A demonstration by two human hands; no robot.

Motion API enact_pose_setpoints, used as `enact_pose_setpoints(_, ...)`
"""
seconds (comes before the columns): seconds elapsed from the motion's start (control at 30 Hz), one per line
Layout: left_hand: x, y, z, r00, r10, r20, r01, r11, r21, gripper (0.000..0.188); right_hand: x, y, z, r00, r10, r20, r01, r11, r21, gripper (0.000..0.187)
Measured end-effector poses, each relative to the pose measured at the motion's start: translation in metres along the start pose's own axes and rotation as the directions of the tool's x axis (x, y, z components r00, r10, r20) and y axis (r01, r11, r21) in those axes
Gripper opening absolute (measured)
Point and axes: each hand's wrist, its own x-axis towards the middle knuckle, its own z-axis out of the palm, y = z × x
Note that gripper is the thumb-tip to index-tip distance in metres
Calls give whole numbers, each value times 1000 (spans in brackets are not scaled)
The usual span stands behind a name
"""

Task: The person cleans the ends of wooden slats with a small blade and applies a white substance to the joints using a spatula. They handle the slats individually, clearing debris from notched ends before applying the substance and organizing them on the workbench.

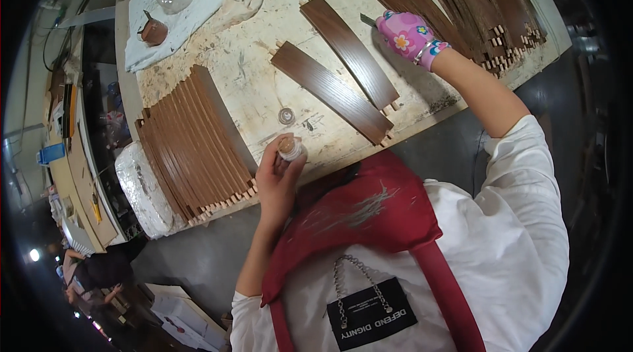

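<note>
Red apron [369, 197]. Left hand [277, 179]: curled round small jar [289, 149]. Gloved right hand [407, 37]: closed on dark tool [367, 20]. Left slat [331, 93], right slat [349, 52]: on table [247, 68] between hands, slanting upper-left to lower-right; latter nearer right hand.

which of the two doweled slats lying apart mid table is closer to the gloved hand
The right slat, next to the gloved right hand; the left slat lies farther off, nearer the bare left hand.
</note>
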Motion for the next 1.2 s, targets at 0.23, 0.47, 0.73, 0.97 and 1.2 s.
enact_pose_setpoints(0.23,-2,-8,50,983,165,-81,-148,971,186,39,-7,11,6,988,71,-137,-22,945,328,18)
enact_pose_setpoints(0.47,-4,-14,71,918,364,-156,-290,886,362,49,-96,-17,-72,1000,25,-16,4,429,903,25)
enact_pose_setpoints(0.73,3,0,81,914,406,-20,-342,795,500,45,-122,-37,-102,896,-283,-342,443,620,648,24)
enact_pose_setpoints(0.97,11,4,74,881,468,66,-421,713,561,47,-117,-48,-104,896,-371,-246,443,689,573,37)
enact_pose_setpoints(1.2,16,8,70,874,464,143,-454,675,582,47,-111,-55,-101,873,-412,-262,487,701,521,44)
